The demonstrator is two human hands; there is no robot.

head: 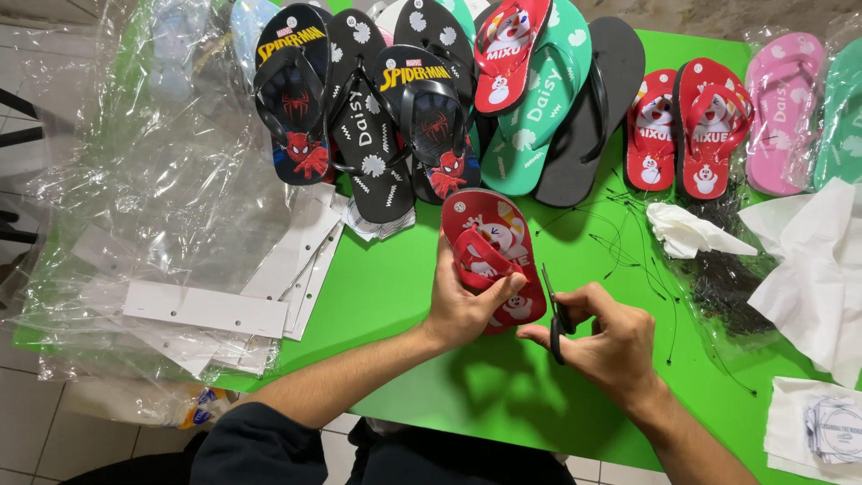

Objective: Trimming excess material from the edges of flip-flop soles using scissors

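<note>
My left hand grips a small red flip-flop with a cartoon snowman print, thumb laid across its strap, holding it tilted above the green table. My right hand holds small black scissors, blades pointing up beside the flip-flop's right edge. Both hands sit close together over the table's near middle.
Many flip-flops lie across the far side: black ones, green ones, a red pair, a pink one. Clear plastic bags and white card strips pile at left. White tissue paper and loose black tag threads lie at right.
</note>
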